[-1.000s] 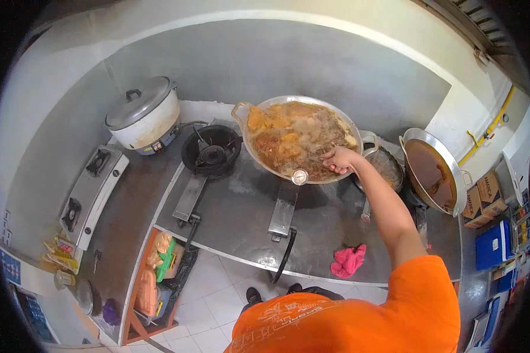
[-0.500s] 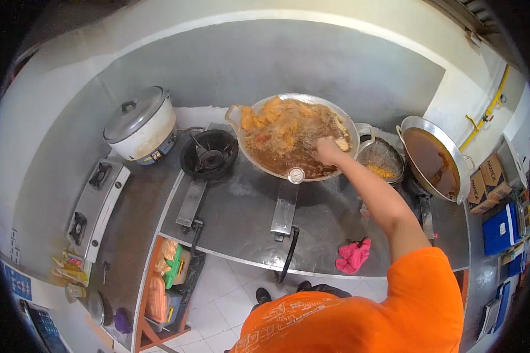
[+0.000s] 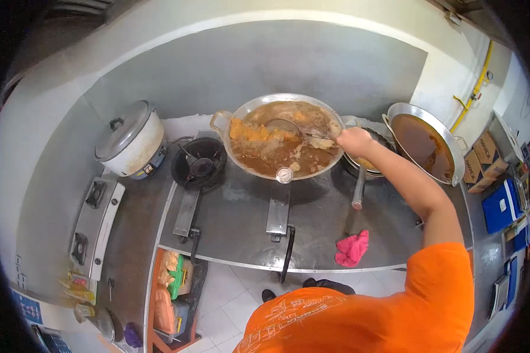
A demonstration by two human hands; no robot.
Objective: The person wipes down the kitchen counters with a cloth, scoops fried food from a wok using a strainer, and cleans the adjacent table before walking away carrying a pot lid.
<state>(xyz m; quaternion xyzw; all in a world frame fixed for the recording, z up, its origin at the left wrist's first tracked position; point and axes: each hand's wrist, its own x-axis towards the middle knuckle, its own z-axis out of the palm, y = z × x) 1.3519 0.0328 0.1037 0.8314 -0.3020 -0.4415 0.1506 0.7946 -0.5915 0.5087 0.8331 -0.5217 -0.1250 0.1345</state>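
Observation:
My right hand (image 3: 354, 142) is closed around the handle of a long metal skimmer (image 3: 284, 124). Its rounded head dips into bubbling brown oil (image 3: 271, 162) inside a large wok (image 3: 285, 96). Golden fried pieces (image 3: 250, 132) crowd the left of the oil, beside the skimmer's head. A round dial thermometer (image 3: 284, 175) sits at the wok's front rim. Just under my right forearm is a pan with a strainer (image 3: 365, 163), its handle (image 3: 358, 197) pointing toward me. My left hand is out of view.
A second wok (image 3: 418, 107) of dark oil stands right, near cardboard boxes (image 3: 483, 159). Left are an empty burner (image 3: 200, 165), a lidded rice cooker (image 3: 132, 141) and a two-burner stove (image 3: 97, 226). A pink cloth (image 3: 352, 248) lies near the counter's front edge.
My right hand has moved back from over the oil to the wok's right edge. The skimmer's head now shows, and the fried pieces are gathered farther left. The strainer's handle has come into view.

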